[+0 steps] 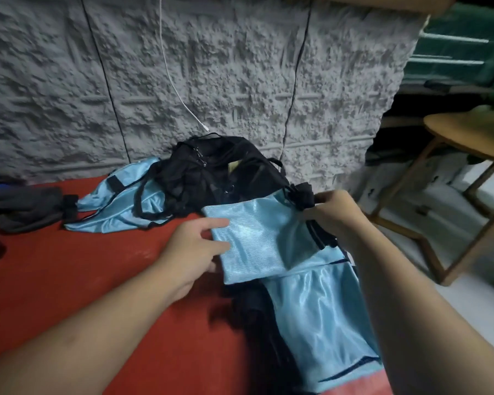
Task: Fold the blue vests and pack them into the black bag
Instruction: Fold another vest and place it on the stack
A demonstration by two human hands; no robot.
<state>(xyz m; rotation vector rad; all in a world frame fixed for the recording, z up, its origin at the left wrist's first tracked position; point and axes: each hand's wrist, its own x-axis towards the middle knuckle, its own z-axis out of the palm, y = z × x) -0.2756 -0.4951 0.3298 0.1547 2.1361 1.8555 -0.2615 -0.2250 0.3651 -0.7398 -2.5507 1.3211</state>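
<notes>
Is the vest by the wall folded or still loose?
Loose. The vest by the wall lies crumpled and spread on the red table, partly under the black bag straps; no hand on it.

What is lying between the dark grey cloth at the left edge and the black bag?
In the head view, a crumpled blue vest lies between the dark grey cloth and the black bag, on the red table.
</notes>
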